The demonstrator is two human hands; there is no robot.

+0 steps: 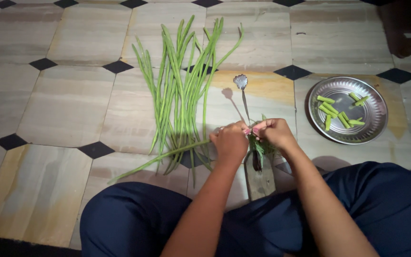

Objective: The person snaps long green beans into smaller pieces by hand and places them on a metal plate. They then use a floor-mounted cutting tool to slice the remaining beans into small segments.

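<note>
We see one long green pod on floor, near end gripped in closed left hand. Right hand pinched shut on pod tip at upright floor blade; both hands touching. Blade's wooden base between our knees. Loose bundle of pods, too many to count, fans out left. One steel plate right, about eight cut pieces. Open tile floor far left.

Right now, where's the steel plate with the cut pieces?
In the head view, the steel plate sits on the tiled floor at the far right, beyond the right hand and just above the person's right knee.
</note>
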